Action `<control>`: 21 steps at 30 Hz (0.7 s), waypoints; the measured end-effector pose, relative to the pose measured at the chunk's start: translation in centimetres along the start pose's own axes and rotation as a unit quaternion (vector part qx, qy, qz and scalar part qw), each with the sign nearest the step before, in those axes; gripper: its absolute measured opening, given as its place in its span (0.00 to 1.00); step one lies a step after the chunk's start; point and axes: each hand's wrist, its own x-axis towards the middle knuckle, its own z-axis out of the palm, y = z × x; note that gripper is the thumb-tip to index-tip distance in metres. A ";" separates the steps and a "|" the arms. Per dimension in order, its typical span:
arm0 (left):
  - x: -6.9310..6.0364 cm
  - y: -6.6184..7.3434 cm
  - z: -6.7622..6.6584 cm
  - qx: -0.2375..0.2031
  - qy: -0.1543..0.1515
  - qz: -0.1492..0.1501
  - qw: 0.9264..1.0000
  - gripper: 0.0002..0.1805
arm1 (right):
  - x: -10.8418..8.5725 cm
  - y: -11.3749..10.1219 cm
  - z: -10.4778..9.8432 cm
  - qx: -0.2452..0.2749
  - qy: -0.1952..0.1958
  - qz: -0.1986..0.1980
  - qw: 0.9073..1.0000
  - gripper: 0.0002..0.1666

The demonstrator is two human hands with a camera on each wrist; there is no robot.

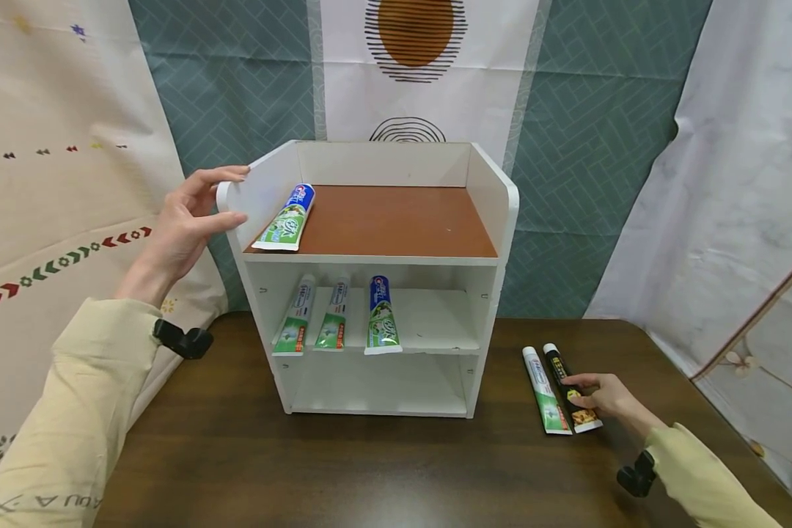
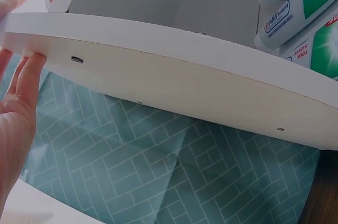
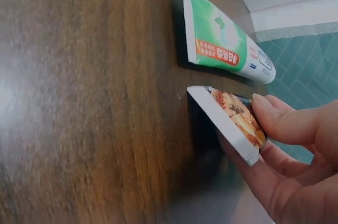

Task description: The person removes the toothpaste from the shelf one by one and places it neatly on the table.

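My right hand (image 1: pixel 603 400) pinches a black toothpaste tube (image 1: pixel 557 370) between thumb and fingers at the right of the table. In the right wrist view the white crimped end of this black tube (image 3: pixel 240 115) is tilted, one side raised off the wood. Beside it lies a green-and-white toothpaste tube (image 1: pixel 546 396), apart from the hand. My left hand (image 1: pixel 188 220) holds the left side panel of a small white shelf (image 1: pixel 369 260) near its top. In the left wrist view the fingers (image 2: pixel 30 78) touch the panel's outer face.
A green-and-blue toothpaste tube (image 1: pixel 287 224) lies on the shelf's brown top at left. Two green-and-white tubes (image 1: pixel 297 323) and another blue-capped tube (image 1: pixel 381 315) lie on the middle level. The dark wooden table (image 1: pixel 369 469) carries the shelf; patterned cloth (image 1: pixel 594 183) hangs behind.
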 end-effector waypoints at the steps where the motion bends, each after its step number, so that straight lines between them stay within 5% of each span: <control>1: 0.0 0.0 0.0 -0.002 0.000 0.000 1.000 0.25 | 0.0 0.0 -0.1 -0.012 -0.002 -0.011 1.000 0.24; 7: 0.1 0.0 0.1 -0.007 -0.001 0.000 1.000 0.26 | -0.1 0.1 -0.3 -0.102 0.001 -0.089 0.991 0.22; 21: 0.0 0.0 0.1 0.008 0.003 -0.003 1.000 0.25 | 0.0 0.8 -0.4 -0.091 0.010 -0.150 0.984 0.27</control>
